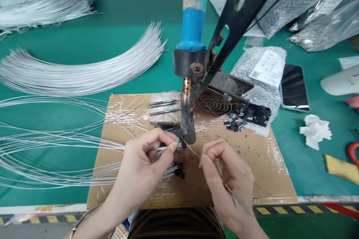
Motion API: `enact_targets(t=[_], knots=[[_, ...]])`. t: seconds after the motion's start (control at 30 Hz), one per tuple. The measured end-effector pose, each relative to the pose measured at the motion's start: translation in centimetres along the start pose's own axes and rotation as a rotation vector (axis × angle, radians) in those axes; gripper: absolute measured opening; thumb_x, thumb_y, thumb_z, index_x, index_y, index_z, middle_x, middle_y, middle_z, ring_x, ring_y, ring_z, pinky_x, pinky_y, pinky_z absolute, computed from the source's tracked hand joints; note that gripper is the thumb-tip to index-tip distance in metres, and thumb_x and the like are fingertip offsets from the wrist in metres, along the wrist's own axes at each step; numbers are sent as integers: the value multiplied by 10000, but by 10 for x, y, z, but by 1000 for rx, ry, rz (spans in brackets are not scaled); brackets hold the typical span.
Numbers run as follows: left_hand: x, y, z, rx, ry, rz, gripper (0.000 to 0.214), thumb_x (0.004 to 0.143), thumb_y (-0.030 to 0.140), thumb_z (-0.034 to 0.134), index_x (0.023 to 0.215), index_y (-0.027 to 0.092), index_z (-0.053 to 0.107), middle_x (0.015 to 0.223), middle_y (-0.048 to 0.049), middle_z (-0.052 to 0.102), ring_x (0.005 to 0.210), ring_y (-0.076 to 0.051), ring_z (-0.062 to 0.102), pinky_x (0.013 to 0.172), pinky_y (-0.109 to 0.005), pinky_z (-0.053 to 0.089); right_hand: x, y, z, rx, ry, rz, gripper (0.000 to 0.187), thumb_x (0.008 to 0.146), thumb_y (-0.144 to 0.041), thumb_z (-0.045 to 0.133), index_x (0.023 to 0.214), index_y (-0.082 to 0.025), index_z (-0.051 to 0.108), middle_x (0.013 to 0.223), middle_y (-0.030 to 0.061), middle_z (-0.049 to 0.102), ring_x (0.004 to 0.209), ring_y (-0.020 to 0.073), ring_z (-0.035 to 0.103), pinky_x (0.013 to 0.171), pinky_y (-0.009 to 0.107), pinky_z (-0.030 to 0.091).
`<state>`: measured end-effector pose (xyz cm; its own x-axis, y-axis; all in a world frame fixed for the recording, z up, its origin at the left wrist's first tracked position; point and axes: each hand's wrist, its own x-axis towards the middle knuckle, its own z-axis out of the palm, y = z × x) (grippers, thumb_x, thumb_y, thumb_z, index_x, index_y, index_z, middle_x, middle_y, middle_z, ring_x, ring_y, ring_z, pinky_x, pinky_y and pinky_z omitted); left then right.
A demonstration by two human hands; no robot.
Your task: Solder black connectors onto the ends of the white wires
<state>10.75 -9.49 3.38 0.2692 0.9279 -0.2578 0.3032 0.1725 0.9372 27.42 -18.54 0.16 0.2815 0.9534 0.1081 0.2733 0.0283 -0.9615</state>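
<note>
A blue-handled soldering iron (193,30) points down from a black metal bracket (224,26). Right below its tip, my left hand (148,160) is closed, thumb and forefinger pinching the end of a thin white wire beside a small black piece (183,144). My right hand (228,175) is closed on a thin strand of solder wire (192,150), which runs up to the iron's tip and trails down through the palm. Under my left hand lie several wires with black ends (178,170). Whether the wire touches the tip is hard to make out.
Bundled white wires (84,74) lie at the left, loose ones nearer. A cardboard sheet (269,179) carries a wire-grilled fan (218,101) and a pad (164,115) with metal rods. Small black pieces (252,115) spill from a plastic bag (260,67); a phone (294,86) lies beside it.
</note>
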Motion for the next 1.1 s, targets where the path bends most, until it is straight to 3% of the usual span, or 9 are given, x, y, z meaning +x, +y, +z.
enact_targets(t=[0.1, 0.2, 0.73, 1.1], knots=[[3, 2, 1, 4, -7, 3, 139, 879, 212, 760, 744, 184, 737, 842, -17, 800, 692, -112, 634, 620, -185, 469, 3, -1, 2, 26, 18, -26, 199, 1036, -125, 635, 886, -239, 571, 1091, 17, 725, 1028, 156, 707, 917, 279, 552], [6, 3, 3, -10, -7, 2, 138, 880, 208, 754, 746, 182, 733, 791, -5, 766, 656, -106, 600, 596, -189, 451, 4, -3, 4, 59, 11, -10, 208, 1019, -107, 661, 886, -246, 583, 1294, 38, 772, 1231, 201, 740, 1070, 335, 557], [10, 4, 4, -23, 16, -13, 124, 861, 219, 748, 742, 206, 715, 732, 23, 681, 583, -104, 490, 530, -220, 360, 8, -5, 4, 146, 11, 90, 248, 988, -84, 678, 850, -266, 584, 1303, -46, 823, 1209, 151, 794, 1069, 253, 588], [8, 10, 4, -31, 15, -16, 109, 869, 225, 754, 763, 198, 743, 794, -7, 760, 648, -118, 565, 576, -214, 410, 9, -7, 3, 143, 12, 73, 257, 981, -73, 674, 840, -264, 576, 1312, -73, 818, 1191, 138, 798, 1062, 240, 584]])
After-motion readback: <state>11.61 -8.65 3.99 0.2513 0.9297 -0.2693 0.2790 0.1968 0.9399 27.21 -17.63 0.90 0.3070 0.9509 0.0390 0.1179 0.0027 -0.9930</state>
